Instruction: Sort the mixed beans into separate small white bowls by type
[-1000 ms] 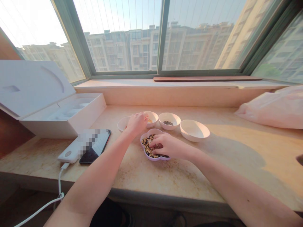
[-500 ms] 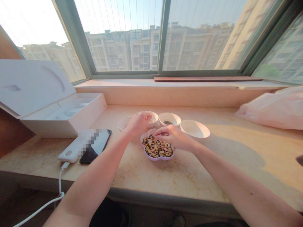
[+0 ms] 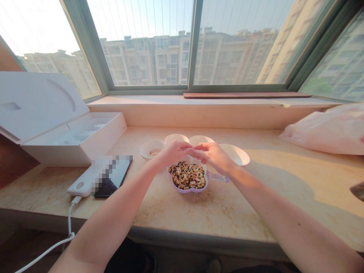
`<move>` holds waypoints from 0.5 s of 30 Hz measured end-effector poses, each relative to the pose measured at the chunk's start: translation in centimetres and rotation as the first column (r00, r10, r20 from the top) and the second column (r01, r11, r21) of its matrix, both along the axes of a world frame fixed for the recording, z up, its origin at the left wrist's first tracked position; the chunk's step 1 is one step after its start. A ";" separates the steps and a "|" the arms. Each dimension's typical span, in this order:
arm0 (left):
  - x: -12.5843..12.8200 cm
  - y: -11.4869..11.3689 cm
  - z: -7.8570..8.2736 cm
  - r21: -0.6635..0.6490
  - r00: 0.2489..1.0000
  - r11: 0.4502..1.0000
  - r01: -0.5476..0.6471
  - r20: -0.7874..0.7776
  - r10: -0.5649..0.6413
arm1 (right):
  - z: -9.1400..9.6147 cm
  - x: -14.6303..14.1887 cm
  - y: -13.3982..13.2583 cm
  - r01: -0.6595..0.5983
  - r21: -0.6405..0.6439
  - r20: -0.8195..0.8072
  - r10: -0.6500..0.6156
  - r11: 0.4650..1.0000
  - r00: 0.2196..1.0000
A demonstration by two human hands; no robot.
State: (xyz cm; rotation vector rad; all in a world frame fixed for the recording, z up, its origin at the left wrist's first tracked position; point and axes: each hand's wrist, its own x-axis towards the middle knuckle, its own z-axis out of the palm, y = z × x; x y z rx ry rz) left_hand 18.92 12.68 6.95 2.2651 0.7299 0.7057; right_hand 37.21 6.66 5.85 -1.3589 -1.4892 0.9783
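Note:
A lilac flower-shaped bowl (image 3: 188, 189) full of mixed beans stands on the stone sill in front of me. Behind it stand several small white bowls: the leftmost white bowl (image 3: 151, 148) holds a few pale bits, two middle white bowls (image 3: 175, 138) are partly hidden by my hands, and a wider right white bowl (image 3: 240, 155) lies behind my right hand. My left hand (image 3: 172, 152) and my right hand (image 3: 212, 154) meet fingertip to fingertip just above the far rim of the lilac bowl. Both hands are pinched; what they hold is too small to name.
An open white box (image 3: 71, 136) with its lid raised sits at the left. A phone and a white power bank (image 3: 85, 184) with a cable lie near the front left edge. A pink plastic bag (image 3: 327, 131) rests at the right. The window ledge runs behind.
My left hand drew back from the middle white bowl toward the lilac bowl. My right hand lifted out of the beans and moved up to meet the left fingertips.

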 end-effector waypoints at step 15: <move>-0.5 2.0 -1.3 0.077 0.996 0.993 -0.094 0.007 0.093 | 0.2 0.0 -0.6 -0.057 0.041 0.438 0.034 0.998 0.898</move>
